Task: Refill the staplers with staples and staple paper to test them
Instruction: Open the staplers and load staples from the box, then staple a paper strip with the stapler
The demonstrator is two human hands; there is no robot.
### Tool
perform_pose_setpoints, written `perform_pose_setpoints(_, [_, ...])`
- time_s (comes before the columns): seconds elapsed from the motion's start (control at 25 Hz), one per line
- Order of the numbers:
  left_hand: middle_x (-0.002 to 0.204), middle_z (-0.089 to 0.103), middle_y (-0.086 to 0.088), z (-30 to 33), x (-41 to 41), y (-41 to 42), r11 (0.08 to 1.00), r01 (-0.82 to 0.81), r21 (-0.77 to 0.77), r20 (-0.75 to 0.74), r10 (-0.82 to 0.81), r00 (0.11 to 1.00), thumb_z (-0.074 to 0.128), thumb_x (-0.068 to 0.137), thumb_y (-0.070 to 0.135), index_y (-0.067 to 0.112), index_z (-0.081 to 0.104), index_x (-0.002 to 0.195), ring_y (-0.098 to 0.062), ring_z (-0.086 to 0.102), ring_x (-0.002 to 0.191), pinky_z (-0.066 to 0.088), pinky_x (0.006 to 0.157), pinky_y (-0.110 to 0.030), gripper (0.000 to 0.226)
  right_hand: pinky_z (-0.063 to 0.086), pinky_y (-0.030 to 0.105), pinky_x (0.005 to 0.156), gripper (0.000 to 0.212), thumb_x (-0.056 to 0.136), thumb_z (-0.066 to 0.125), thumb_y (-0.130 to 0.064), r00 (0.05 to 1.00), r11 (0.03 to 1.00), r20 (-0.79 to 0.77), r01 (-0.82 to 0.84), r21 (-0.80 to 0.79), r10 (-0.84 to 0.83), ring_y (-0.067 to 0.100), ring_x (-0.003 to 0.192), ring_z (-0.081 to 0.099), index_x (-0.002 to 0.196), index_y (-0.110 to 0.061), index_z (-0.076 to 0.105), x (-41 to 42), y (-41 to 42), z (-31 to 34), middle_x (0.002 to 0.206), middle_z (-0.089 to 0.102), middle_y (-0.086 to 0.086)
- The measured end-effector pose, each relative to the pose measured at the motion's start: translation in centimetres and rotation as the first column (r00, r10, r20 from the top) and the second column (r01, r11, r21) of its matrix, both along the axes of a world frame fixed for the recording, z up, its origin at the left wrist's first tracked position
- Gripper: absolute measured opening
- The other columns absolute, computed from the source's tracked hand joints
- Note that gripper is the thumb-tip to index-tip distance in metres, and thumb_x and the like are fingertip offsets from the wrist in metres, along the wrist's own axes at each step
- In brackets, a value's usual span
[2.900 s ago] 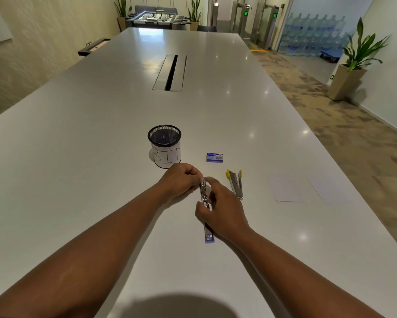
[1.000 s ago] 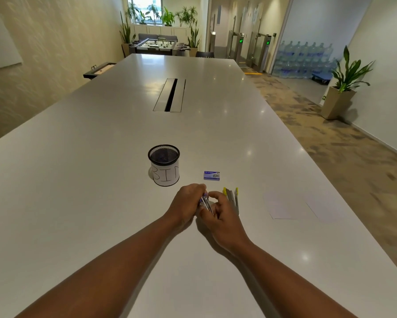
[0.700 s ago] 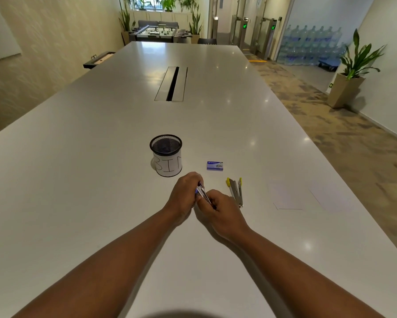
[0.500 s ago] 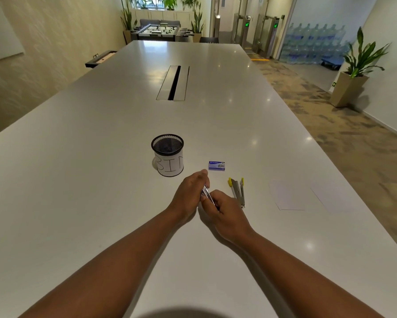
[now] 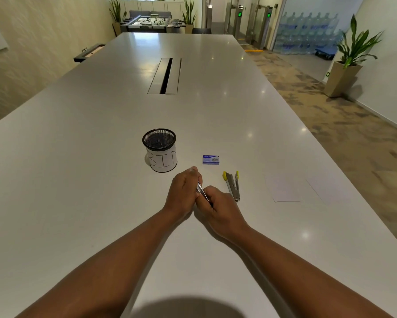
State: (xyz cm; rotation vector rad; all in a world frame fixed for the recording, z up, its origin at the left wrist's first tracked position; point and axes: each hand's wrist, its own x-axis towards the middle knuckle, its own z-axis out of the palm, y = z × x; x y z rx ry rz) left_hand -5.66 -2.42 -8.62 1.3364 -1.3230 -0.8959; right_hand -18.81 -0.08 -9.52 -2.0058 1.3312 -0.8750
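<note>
My left hand (image 5: 183,194) and my right hand (image 5: 218,207) meet at the table's middle, both closed around a small metal stapler (image 5: 201,192); only a shiny strip of it shows between the fingers. A second stapler with yellow ends (image 5: 232,185) lies open on the table just right of my hands. A small blue box of staples (image 5: 211,159) sits a little beyond them. Two white paper sheets (image 5: 284,188) lie flat farther to the right.
A black mesh cup labelled "BIN" (image 5: 160,150) stands left of the staple box. The long white table (image 5: 78,157) has a cable slot (image 5: 166,75) in its centre. The table's right edge drops to a carpeted floor with a potted plant (image 5: 346,65).
The stapler lay stretched open under my hands at first; now both hands are closed tightly around it, holding it between them. The other items have not moved.
</note>
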Motion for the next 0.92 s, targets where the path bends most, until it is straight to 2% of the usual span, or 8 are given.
perform_pose_setpoints(0.12, [0.063,0.053,-0.009,-0.05,0.06,0.02,1.000,-0.005,-0.010,0.021,0.005,1.000,0.033,0.107,0.031,0.005,0.054,0.069,-0.015,0.047,0.059,0.041,0.060,-0.035,0.050,0.043,0.048,0.057,0.049,0.093,0.036,-0.054,1.000,1.000,0.006,0.007,-0.004,-0.007,0.022,0.058,0.052,0.075,-0.011,0.052,0.00,0.07,0.01,0.060,0.051,-0.004])
perform_pose_setpoints(0.32, [0.061,0.054,-0.005,-0.12,0.13,0.00,1.000,-0.025,-0.018,0.036,0.025,0.999,0.034,0.107,0.032,0.016,0.054,0.066,-0.011,0.047,0.057,0.040,0.057,-0.026,0.048,0.044,0.048,0.057,0.052,0.093,0.035,-0.056,1.000,1.000,0.003,0.010,-0.010,-0.010,0.023,0.059,0.054,0.078,-0.010,0.055,0.13,0.16,-0.04,0.061,0.052,-0.005])
perform_pose_setpoints(0.68, [0.057,0.050,0.000,-0.38,0.14,0.18,0.999,-0.001,-0.042,-0.016,0.001,1.000,0.034,0.108,0.034,0.016,0.052,0.064,-0.009,0.044,0.053,0.037,0.052,-0.020,0.050,0.042,0.045,0.055,0.048,0.094,0.038,-0.053,0.999,0.999,0.027,0.021,-0.026,-0.020,0.019,0.056,0.052,0.077,-0.013,0.056,0.18,0.68,0.00,0.059,0.051,-0.007])
perform_pose_setpoints(0.92, [0.062,0.048,0.001,-0.21,0.35,0.14,1.000,0.021,-0.013,-0.084,-0.022,0.996,0.038,0.100,0.042,0.019,0.051,0.066,-0.013,0.042,0.060,0.038,0.059,-0.028,0.043,0.044,0.045,0.054,0.045,0.093,0.045,-0.057,0.997,0.999,0.052,0.049,0.001,-0.049,0.012,0.054,0.047,0.076,-0.016,0.055,0.19,0.46,-0.35,0.058,0.051,-0.007])
